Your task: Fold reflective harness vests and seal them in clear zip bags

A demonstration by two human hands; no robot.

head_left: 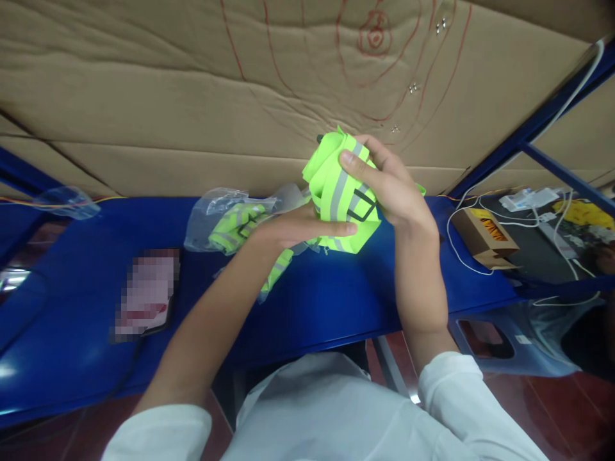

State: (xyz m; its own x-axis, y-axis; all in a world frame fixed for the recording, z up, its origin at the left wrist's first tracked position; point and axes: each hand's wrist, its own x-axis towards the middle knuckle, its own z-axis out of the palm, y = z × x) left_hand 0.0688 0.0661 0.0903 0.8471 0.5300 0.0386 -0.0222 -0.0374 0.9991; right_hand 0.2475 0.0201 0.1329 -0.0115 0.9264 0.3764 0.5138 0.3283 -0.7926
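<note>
A bundled neon-yellow reflective vest with grey bands and a black-outlined patch is held up above the blue table. My right hand grips it from the right, thumb pressed on its front and fingers behind. My left hand clasps its lower left part, thumb lying across the front and the other fingers hidden behind the cloth. Left of it, more folded neon cloth lies in a clear plastic bag. A further neon piece with grey bands rests on the table below my left wrist.
On the blue table, a phone-like slab with a blurred screen lies at the left. A small open cardboard box and white cables are at the right. Behind stands a cardboard wall with red drawn lines. A blue-grey plastic stool stands at lower right.
</note>
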